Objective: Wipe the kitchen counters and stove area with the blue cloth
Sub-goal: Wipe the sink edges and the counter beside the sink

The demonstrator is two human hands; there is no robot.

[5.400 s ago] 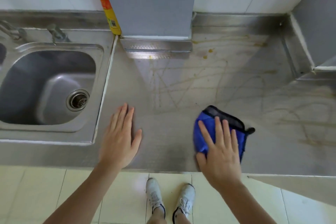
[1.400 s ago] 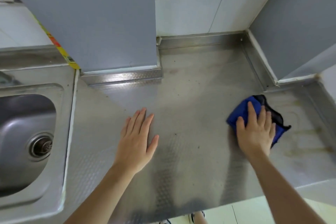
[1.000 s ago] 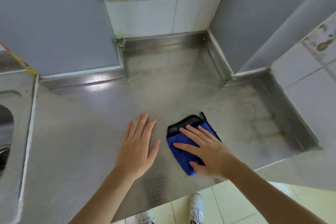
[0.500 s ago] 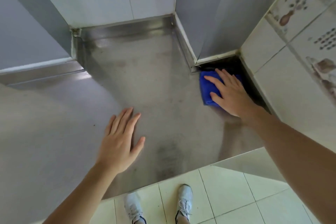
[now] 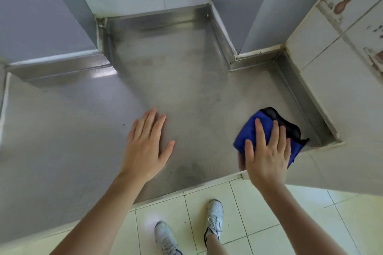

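**Cloth at the worktop's front right corner**

Head view: I had my right hand (image 5: 266,155) pressed flat on the blue cloth (image 5: 251,130), fingers straight and spread across it, not curled round it. The cloth lay on the steel worktop (image 5: 186,93) near the front edge, just beside the raised metal lip below the tiled wall (image 5: 331,80); its black trim poked out past my fingertips. My left hand (image 5: 145,149) rested open on the bare metal, well apart from the cloth, holding nothing.

As I judged it, the risk was the edge: the cloth sat so close to the front that a stroke pulled toward me could drag it off onto the floor (image 5: 259,213), since only flat pressure held it. The recessed back corner could also get skipped.
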